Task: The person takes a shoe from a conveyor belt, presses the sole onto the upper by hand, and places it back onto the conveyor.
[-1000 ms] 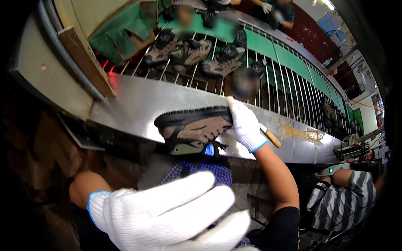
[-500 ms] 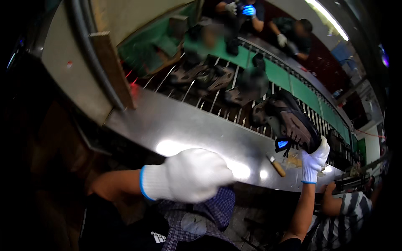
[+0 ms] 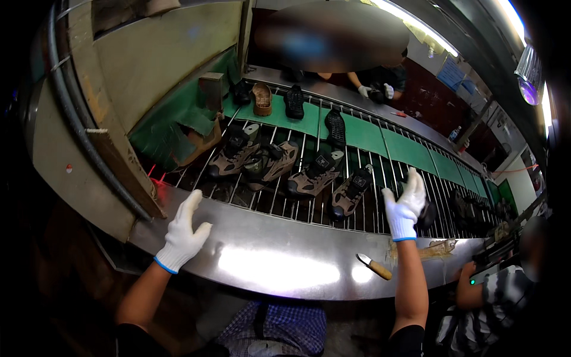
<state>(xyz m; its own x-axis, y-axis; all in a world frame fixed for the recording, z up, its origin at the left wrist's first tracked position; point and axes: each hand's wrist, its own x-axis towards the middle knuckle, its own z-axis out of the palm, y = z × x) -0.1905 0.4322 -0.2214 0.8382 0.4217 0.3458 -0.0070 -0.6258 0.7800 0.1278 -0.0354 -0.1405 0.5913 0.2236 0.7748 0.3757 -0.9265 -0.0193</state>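
My left hand, in a white knit glove with a blue cuff, hangs over the left part of the steel ledge with thumb and fingers apart, holding nothing. At the right, my gloved right hand is raised at the edge of the barred rack, also open and bare of any thing. Between them, several brown-and-black shoes lie on the bars; the nearest to my right hand is a shoe just to its left. A dark shoe-like shape shows partly behind my right hand.
A wooden-handled knife lies on the steel ledge. Beyond the bars, black soles and a tan sole rest on a green belt. A wood-edged panel stands at left. Co-workers are across the line and at lower right.
The shoe that my right hand held up is out of that hand, which is now open. My left hand has swung out left over the ledge. The view has shifted.
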